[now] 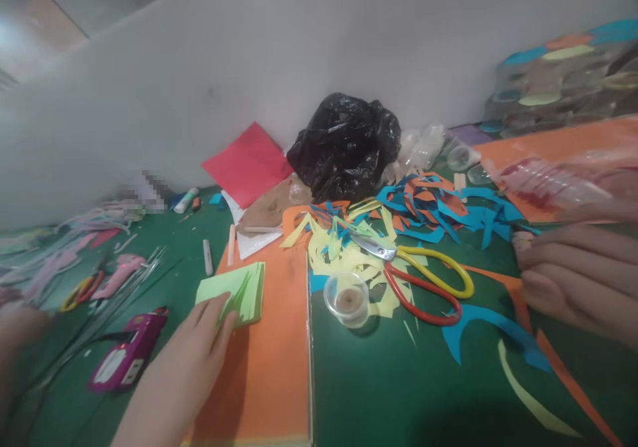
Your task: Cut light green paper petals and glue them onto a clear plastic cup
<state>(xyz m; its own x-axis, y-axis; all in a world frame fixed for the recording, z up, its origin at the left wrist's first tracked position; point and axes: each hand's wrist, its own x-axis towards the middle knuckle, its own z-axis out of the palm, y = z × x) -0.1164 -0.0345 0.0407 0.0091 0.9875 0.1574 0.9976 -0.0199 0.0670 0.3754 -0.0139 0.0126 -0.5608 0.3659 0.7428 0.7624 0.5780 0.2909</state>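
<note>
Green paper stack (238,289) under L hand (199,347), grip released; R hand (578,281) flat, released.

A crumpled black plastic bag (343,145) sat against the white wall (319,48), with a square red paper sheet (248,165) just beside it. Scissors with yellow and red handles (391,256) lay on yellow paper scraps (333,256), near a small clear plastic cup (347,299). A purple glue gun (128,357) lay apart on the green tabletop (399,394).

The left hand (199,341) presses fingertips onto a folded green paper stack (236,291) lying on orange card (269,367); the right hand (578,281) rests flat on the green tabletop (399,394) near scissors (423,281).
</note>
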